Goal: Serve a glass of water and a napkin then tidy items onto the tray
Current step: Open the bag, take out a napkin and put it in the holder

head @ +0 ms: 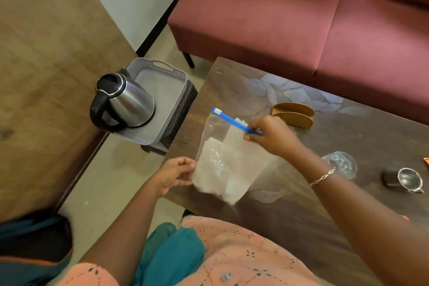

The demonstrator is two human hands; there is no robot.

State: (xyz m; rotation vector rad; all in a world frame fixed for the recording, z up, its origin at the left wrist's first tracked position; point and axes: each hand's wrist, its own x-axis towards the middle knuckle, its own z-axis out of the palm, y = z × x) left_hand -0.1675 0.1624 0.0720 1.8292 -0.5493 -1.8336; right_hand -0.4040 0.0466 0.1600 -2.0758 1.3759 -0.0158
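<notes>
**Napkin bag in hand, nothing served yet**

The clear plastic zip bag (229,165) of white paper napkins (212,158) is held just above the near left corner of the dark patterned table (301,216). The right hand (271,137) pinches the blue slider strip (229,119) near its right end between thumb and fingers. The left hand (176,174) curls its fingers round the bag's lower left edge.

By my reading the task is early: a napkin has yet to come out, and serving and tidying are both left. At 3 o'clock from the bag a clear drinking glass (340,163) stands on the table; whether it holds water I cannot tell. At 2 o'clock sits a curved wooden napkin holder (292,115), apparently empty. At 10 o'clock, off the table, a steel electric kettle (123,100) stands in the grey plastic tray (162,65).

Whether the seal is open is unclear. An orange item at the right edge is cut off.
</notes>
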